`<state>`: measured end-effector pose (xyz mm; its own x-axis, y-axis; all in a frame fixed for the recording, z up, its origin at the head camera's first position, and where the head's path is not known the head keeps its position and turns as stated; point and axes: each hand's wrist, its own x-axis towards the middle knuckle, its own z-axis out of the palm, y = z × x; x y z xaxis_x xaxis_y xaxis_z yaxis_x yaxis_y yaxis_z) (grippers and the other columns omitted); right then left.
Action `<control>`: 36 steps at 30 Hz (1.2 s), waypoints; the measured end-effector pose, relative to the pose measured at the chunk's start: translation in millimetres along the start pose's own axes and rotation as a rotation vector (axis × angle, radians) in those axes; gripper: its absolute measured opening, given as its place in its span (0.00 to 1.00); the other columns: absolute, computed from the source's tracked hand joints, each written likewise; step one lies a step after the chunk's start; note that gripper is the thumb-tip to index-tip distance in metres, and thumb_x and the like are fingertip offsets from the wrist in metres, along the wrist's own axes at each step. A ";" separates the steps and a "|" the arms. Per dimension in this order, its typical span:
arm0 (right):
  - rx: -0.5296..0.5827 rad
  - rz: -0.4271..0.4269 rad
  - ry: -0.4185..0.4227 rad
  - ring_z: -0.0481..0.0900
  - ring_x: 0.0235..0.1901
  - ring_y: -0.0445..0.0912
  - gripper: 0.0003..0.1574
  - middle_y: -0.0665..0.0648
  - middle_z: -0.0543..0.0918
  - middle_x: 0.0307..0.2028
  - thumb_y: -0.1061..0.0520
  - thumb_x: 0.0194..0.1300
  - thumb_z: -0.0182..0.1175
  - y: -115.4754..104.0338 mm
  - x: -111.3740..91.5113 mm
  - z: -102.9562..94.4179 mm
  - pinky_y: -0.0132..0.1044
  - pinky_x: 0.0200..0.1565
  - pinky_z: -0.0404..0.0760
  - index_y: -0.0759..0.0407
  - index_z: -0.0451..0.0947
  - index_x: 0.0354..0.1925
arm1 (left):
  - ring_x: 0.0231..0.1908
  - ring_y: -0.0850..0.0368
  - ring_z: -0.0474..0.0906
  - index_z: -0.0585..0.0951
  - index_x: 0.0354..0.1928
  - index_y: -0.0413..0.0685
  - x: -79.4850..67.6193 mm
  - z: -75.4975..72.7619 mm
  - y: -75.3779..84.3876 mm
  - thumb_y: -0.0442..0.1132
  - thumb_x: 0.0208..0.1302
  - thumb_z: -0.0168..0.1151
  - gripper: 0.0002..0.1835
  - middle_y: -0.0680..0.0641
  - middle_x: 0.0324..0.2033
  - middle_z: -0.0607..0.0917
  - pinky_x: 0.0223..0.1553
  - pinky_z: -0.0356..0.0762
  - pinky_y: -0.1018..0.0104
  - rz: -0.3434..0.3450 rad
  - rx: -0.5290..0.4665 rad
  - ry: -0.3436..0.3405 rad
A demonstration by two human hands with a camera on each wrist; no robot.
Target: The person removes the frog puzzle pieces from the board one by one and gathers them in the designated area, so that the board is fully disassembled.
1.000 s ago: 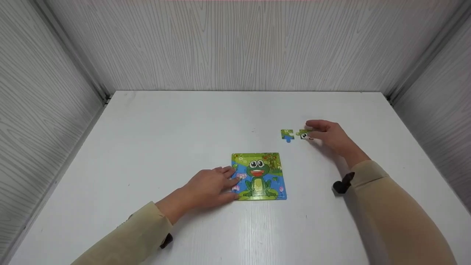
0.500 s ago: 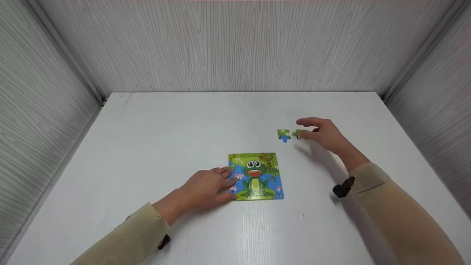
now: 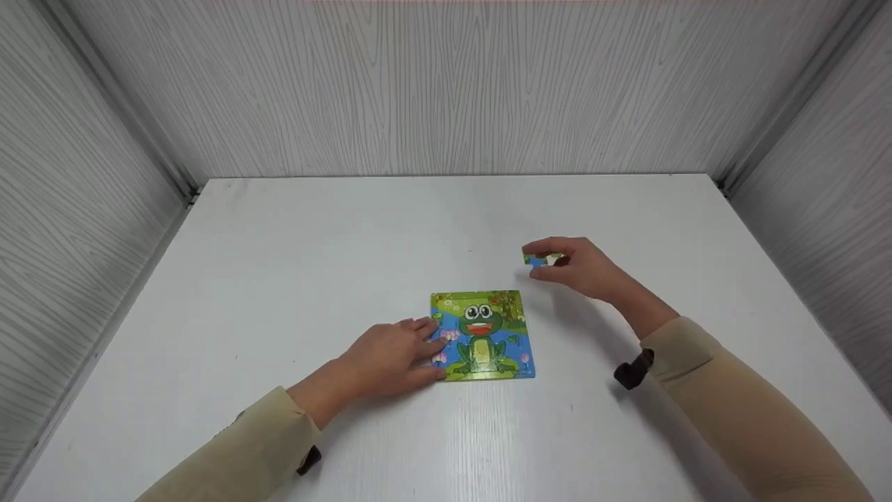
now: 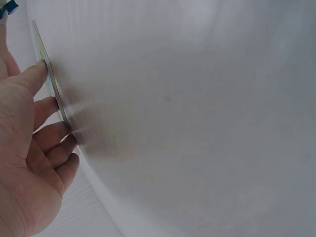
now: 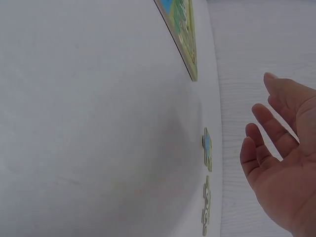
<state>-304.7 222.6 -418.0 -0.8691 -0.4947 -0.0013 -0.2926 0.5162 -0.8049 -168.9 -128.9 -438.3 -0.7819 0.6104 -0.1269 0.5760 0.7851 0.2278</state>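
- Head view: we see the left hand (image 3: 390,354) laid flat at the left side of the frog jigsaw puzzle (image 3: 482,338), its fingers spread and fairly straight, their tips on its edge.
- The right hand (image 3: 577,266) hovers beyond the puzzle's far right corner, thumb and forefinger parted above a green-and-blue jigsaw piece (image 3: 535,261); we see no grip.
- The white table (image 3: 320,244) stretches out on both sides of the puzzle; its far edge, well beyond the puzzle, meets the wood-grain panel (image 3: 446,90).
- Left wrist view: we see fingertips touching the puzzle's thin edge, fingers loosely bent.
- Right wrist view: we see loosely curved fingers, apart from the pieces; the puzzle's raised border surrounds its picture. The green-and-blue jigsaw piece lies nearer the puzzle than the ringed jigsaw piece (image 5: 206,210), both flat.
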 end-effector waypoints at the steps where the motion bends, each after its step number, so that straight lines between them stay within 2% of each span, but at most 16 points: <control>1: -0.004 -0.008 -0.009 0.76 0.65 0.57 0.28 0.57 0.83 0.65 0.54 0.72 0.71 -1.8 0.0 3.3 0.52 0.63 0.75 0.57 0.81 0.68 | 0.74 0.43 0.70 0.79 0.73 0.54 -0.2 0.2 -0.2 0.63 0.76 0.58 0.32 0.43 0.74 0.74 0.67 0.75 0.44 0.000 -0.001 -0.001; 8: -0.043 -0.061 -0.061 0.77 0.64 0.56 0.30 0.53 0.83 0.64 0.52 0.71 0.72 -5.6 -0.3 21.7 0.50 0.60 0.77 0.56 0.82 0.67 | 0.74 0.43 0.70 0.79 0.73 0.53 -0.5 1.4 -2.0 0.63 0.77 0.57 0.32 0.42 0.74 0.74 0.68 0.74 0.44 0.006 0.004 -0.007; 15: -0.047 -0.057 -0.102 0.77 0.63 0.53 0.28 0.54 0.84 0.62 0.53 0.70 0.72 -5.2 1.7 35.5 0.51 0.60 0.77 0.54 0.83 0.66 | 0.74 0.44 0.70 0.78 0.74 0.55 0.2 2.2 -2.3 0.65 0.77 0.54 0.33 0.43 0.74 0.75 0.68 0.75 0.45 -0.002 0.023 -0.021; 20: -0.056 -0.051 -0.142 0.77 0.62 0.50 0.28 0.51 0.83 0.62 0.54 0.68 0.73 -4.5 2.4 43.8 0.50 0.59 0.78 0.52 0.84 0.65 | 0.74 0.43 0.70 0.78 0.74 0.54 -0.8 3.3 -2.9 0.64 0.77 0.55 0.33 0.43 0.74 0.74 0.68 0.74 0.44 -0.005 0.004 -0.017; 28: -0.065 -0.065 -0.226 0.75 0.51 0.49 0.27 0.46 0.83 0.60 0.52 0.67 0.75 3.6 1.2 53.1 0.44 0.51 0.74 0.46 0.86 0.63 | 0.74 0.43 0.70 0.79 0.73 0.54 -0.7 5.3 -3.1 0.62 0.77 0.57 0.32 0.43 0.74 0.74 0.67 0.75 0.43 -0.006 -0.001 -0.007; 31: -0.068 -0.062 -0.244 0.74 0.56 0.48 0.27 0.47 0.81 0.62 0.52 0.66 0.76 5.9 0.5 54.3 0.45 0.55 0.73 0.45 0.86 0.63 | 0.75 0.43 0.69 0.78 0.74 0.54 -0.4 3.9 -2.7 0.63 0.77 0.56 0.32 0.43 0.74 0.74 0.68 0.74 0.44 0.000 -0.001 -0.012; 36: -0.074 -0.052 -0.262 0.71 0.66 0.48 0.29 0.48 0.78 0.64 0.52 0.66 0.76 5.3 1.0 54.0 0.50 0.69 0.67 0.44 0.85 0.64 | 0.75 0.42 0.69 0.78 0.74 0.53 -0.9 0.1 -2.4 0.63 0.76 0.57 0.33 0.43 0.75 0.73 0.69 0.73 0.44 -0.003 -0.018 -0.009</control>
<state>-285.7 187.1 -454.3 -0.7222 -0.6808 -0.1221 -0.3707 0.5300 -0.7627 -169.5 -131.3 -438.8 -0.7815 0.6089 -0.1360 0.5690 0.7850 0.2451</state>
